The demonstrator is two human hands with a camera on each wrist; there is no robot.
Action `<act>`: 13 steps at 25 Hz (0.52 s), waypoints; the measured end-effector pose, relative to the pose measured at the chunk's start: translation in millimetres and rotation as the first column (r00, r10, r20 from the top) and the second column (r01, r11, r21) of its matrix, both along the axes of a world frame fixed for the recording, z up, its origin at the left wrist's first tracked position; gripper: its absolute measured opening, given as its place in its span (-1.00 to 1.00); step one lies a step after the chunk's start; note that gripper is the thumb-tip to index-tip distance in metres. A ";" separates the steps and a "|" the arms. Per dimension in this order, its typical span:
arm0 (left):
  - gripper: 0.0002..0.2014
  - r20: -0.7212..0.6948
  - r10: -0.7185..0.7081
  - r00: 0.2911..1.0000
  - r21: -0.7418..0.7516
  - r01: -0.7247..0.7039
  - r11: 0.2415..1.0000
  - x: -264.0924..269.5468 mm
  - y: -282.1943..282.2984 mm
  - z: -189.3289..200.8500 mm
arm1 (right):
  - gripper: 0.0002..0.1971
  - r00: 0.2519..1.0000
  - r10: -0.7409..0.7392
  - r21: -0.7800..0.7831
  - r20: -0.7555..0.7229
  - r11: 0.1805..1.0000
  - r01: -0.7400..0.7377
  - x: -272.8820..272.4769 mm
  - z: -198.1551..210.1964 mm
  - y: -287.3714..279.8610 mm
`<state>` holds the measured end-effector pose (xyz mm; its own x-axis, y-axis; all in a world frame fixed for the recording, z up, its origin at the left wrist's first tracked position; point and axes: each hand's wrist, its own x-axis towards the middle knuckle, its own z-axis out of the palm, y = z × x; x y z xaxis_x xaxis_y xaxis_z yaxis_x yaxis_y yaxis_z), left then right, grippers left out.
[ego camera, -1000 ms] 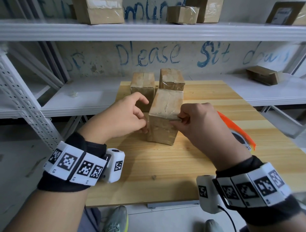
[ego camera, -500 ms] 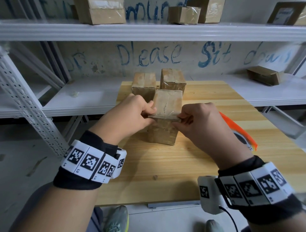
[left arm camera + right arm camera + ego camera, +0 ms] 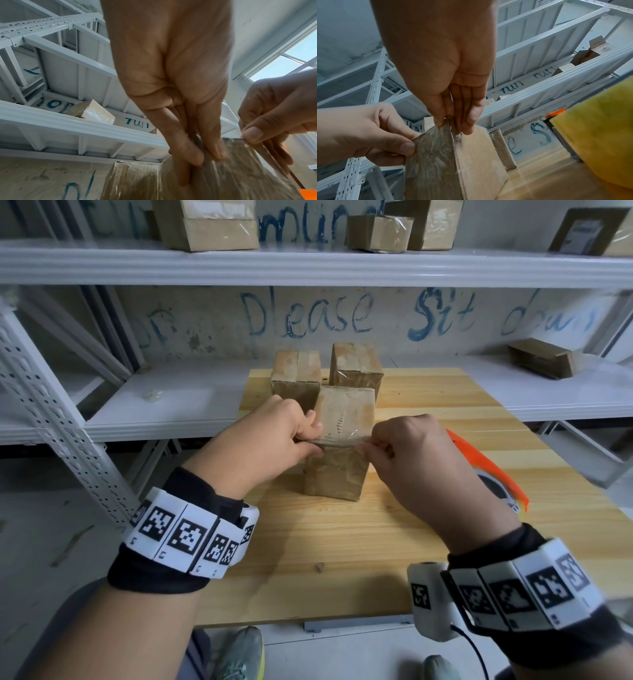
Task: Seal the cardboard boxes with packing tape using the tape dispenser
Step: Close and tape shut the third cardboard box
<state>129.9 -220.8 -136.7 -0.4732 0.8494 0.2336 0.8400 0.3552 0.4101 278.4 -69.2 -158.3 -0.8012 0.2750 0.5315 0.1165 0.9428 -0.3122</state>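
Note:
The front cardboard box (image 3: 334,474) stands upright on the wooden table (image 3: 342,535), with clear tape (image 3: 339,437) across its near top edge. My left hand (image 3: 310,436) pinches the tape at the left corner of that edge, and my right hand (image 3: 368,445) pinches it at the right corner. In the left wrist view, thumb and fingers of the left hand (image 3: 205,157) squeeze the taped edge of the box (image 3: 240,182). In the right wrist view, the right hand (image 3: 452,124) pinches the top corner of the box (image 3: 433,162). The orange tape dispenser (image 3: 486,467) lies on the table behind my right hand.
Two more taped boxes (image 3: 296,371) (image 3: 356,364) stand right behind the front one. White metal shelving (image 3: 308,265) runs behind and to the left, holding several boxes. The yellowish tape roll (image 3: 599,135) sits close to my right wrist.
My left hand rose from the box's left side to its near top edge and pinched the tape there. My right hand kept its pinch at the right corner.

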 end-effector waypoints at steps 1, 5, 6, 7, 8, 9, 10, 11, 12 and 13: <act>-0.68 0.000 -0.003 1.000 -0.003 0.003 1.000 -0.6 -0.2 0.6 | -0.64 1.000 0.001 -0.002 -0.004 1.000 -0.001 0.7 0.0 0.1; -0.70 0.013 0.018 1.000 0.064 -0.019 0.998 1.5 1.0 1.8 | -0.63 0.999 0.011 -0.080 -0.045 0.997 -0.015 2.3 1.5 -2.7; -0.71 0.010 0.016 1.000 0.069 -0.017 0.997 3.2 1.8 1.9 | -0.59 0.999 0.004 -0.085 -0.037 0.996 -0.007 2.6 4.1 -5.0; -0.73 0.010 0.010 1.000 0.070 -0.010 0.997 4.7 2.4 1.9 | -0.53 1.000 -0.014 -0.071 -0.014 0.997 0.013 2.3 6.5 -6.6; -0.76 0.014 0.003 1.000 0.071 -0.004 0.997 4.9 3.2 1.4 | -0.47 0.999 -0.033 -0.051 0.010 0.998 0.034 1.9 8.3 -6.9; -0.79 0.019 -0.002 1.000 0.079 0.001 0.997 3.9 3.5 1.0 | -0.42 0.999 -0.048 -0.031 0.025 0.998 0.049 1.1 9.8 -6.1; -0.79 0.020 -0.007 1.000 0.094 0.005 0.996 2.4 3.6 0.6 | -0.38 0.998 -0.053 -0.008 0.029 0.999 0.053 0.2 11.1 -5.3; -0.78 0.021 -0.010 1.000 0.108 0.008 0.994 0.7 3.4 -0.1 | -0.36 0.998 -0.050 0.016 0.028 0.999 0.050 -0.3 12.4 -5.1; -0.77 0.026 -0.011 1.000 0.115 0.008 0.993 -0.4 3.3 -0.5 | -0.36 0.999 -0.041 0.042 0.028 0.998 0.040 -0.9 12.2 -4.5; -0.77 0.033 -0.011 0.999 0.117 0.007 0.993 -0.2 3.0 0.0 | -0.38 0.999 -0.028 0.061 0.030 0.998 0.026 -0.8 11.7 -4.0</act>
<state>129.7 -217.8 -136.6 -0.4747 0.8215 0.3158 0.8282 0.2955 0.4763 277.6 -73.2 -146.6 -0.8100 0.2645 0.5234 0.1506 0.9564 -0.2503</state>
